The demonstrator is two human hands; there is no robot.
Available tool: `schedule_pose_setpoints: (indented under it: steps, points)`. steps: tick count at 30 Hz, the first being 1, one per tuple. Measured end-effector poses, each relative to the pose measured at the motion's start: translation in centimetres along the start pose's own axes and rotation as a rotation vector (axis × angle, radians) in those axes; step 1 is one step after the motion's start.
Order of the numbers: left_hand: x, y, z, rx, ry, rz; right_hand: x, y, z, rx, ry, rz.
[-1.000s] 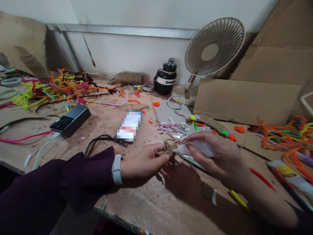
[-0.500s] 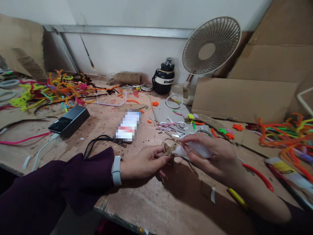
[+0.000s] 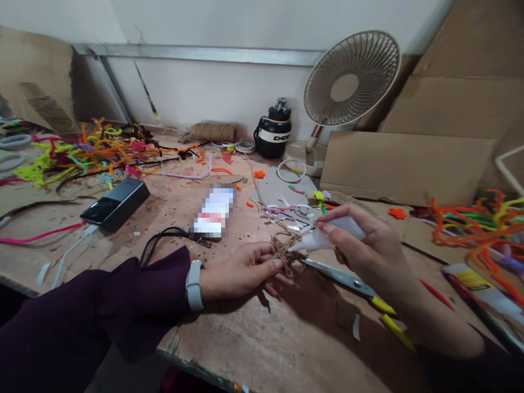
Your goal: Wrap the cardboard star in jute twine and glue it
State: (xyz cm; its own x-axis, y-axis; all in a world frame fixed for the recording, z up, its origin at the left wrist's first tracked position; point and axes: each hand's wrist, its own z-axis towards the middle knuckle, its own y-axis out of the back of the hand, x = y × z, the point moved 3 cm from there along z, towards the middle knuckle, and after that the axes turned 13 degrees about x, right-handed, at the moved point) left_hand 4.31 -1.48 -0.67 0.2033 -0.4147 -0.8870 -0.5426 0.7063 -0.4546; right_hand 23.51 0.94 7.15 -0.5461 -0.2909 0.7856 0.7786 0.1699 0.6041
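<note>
Between the fingertips of my left hand [image 3: 249, 268] is a knotted bundle of brown jute twine [image 3: 282, 248], with loops sticking up from it. My right hand [image 3: 364, 245] is closed around a white glue bottle [image 3: 339, 232], held tilted with its narrow nozzle pointing left. The nozzle tip meets the twine bundle, though I cannot tell whether glue is coming out. Scissors [image 3: 347, 278] with yellow handles lie on the table below my right hand, their blades pointing towards the twine.
A phone [image 3: 213, 213] and a grey power bank [image 3: 117, 204] lie to the left. Tangled pipe cleaners [image 3: 102, 147] fill the back left, more [image 3: 483, 234] the right. Behind stand a black bottle [image 3: 273, 131], a fan [image 3: 351, 82] and a twine roll [image 3: 213, 132].
My right hand has shifted slightly right and tilted the glue bottle differently, uncovering the scissors beneath. My left hand keeps its place with the twine bundle.
</note>
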Motion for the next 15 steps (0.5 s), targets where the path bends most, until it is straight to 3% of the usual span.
schedule_pose_setpoints:
  steps: [15]
  points:
    - [0.0,0.07,0.09,-0.018,-0.019,-0.002,0.18,-0.33,-0.43,0.071,0.071,-0.086]
